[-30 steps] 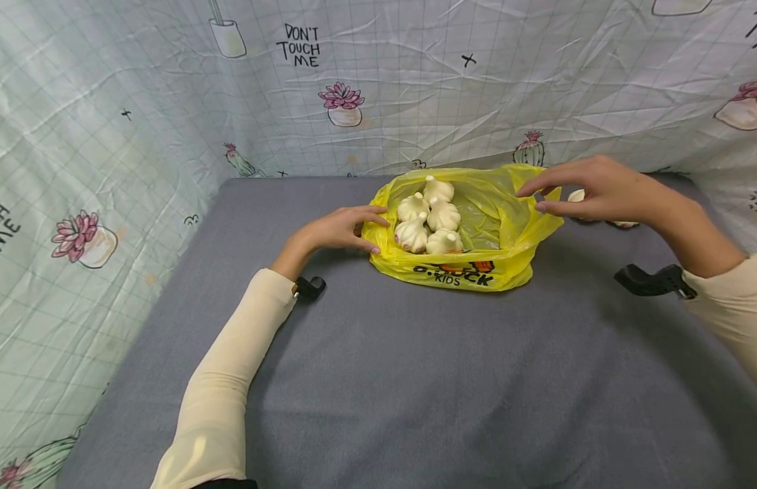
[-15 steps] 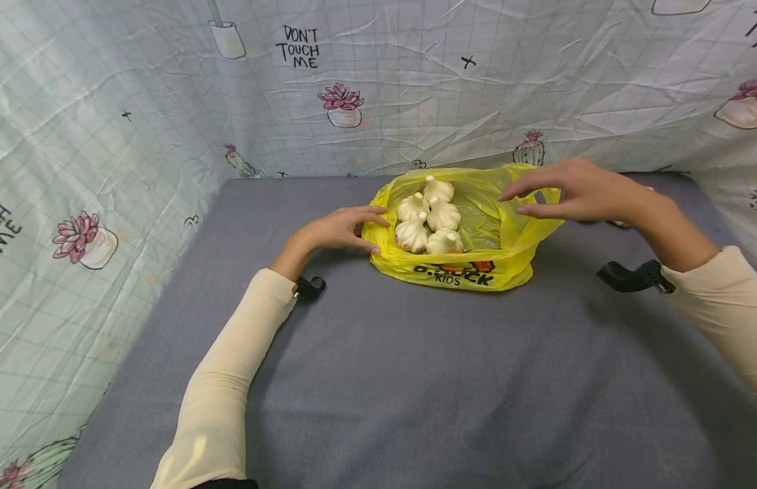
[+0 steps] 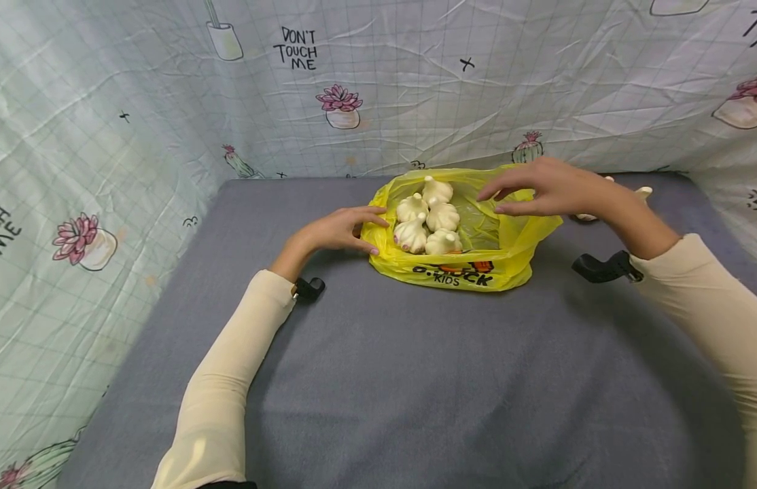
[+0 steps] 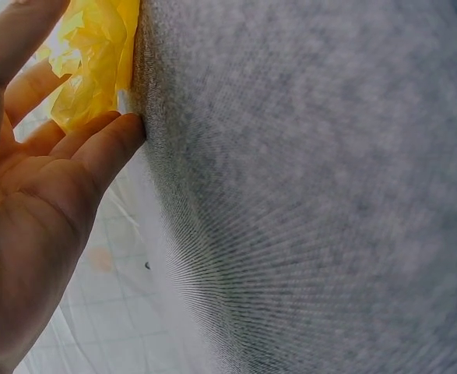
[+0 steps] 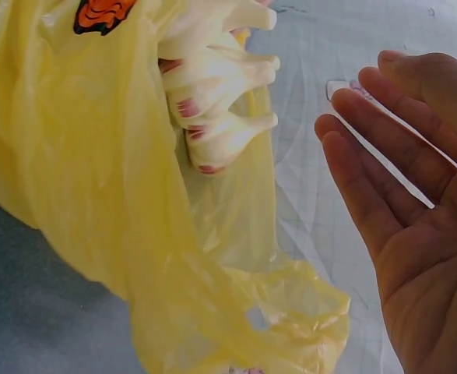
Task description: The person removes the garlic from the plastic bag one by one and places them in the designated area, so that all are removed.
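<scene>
Resting loosely extended fingers against one end of a yellow bag [image 3: 513,272], the left hand [image 3: 336,229] stood well apart from the right hand [image 3: 550,187], whose thumb and fingers hung parted over the bag's opposite end. The bag sat open between both hands, with five garlic bulbs [image 3: 442,216] inside, closer to the left one. Other bulbs [image 3: 644,193], probably garlic though mostly hidden, lay beyond the right hand on the grey bench [image 3: 415,380].

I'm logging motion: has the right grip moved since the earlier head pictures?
Yes, leftward: the right grip now reaches farther left of the printed cactus.
</scene>
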Available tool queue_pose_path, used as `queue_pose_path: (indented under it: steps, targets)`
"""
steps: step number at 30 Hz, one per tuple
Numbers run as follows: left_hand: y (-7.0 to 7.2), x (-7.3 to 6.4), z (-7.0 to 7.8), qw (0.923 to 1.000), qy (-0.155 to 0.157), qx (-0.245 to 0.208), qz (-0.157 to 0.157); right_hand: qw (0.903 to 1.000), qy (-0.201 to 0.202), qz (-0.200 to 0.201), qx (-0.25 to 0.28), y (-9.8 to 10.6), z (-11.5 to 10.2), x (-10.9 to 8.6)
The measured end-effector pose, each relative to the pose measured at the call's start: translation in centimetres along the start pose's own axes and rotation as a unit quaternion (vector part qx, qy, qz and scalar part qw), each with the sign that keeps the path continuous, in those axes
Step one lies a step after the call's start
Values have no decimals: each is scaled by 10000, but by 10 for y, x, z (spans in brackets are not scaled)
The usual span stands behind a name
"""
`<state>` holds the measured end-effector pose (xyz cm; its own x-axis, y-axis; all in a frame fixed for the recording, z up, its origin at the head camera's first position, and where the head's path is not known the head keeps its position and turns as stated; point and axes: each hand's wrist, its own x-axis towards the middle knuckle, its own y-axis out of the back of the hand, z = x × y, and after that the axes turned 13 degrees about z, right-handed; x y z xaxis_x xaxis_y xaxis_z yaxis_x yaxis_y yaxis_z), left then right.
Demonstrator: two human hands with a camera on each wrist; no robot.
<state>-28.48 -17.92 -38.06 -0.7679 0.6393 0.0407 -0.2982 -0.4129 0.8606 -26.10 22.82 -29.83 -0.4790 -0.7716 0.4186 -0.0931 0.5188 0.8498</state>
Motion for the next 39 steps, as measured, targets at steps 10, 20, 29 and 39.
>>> queue_pose_path:
  steps: [10, 20, 29, 39]
  targets:
    - [-1, 1, -1, 10000, -8, -34, -9, 9970, -430, -359, 526, -8, 13, 23]
    - [-1, 3, 0, 10000, -9, 4, -11, 9913, -774, -517, 935, -16, 29, 44]
    - [0, 3, -1, 10000, -5, 51, -3, 9889, -1021, -648, 865, -24, 41, 56]
    - [0, 4, -1, 10000, 34, 23, -23, 9770, -1500, -870, 1245, -35, 53, 62]
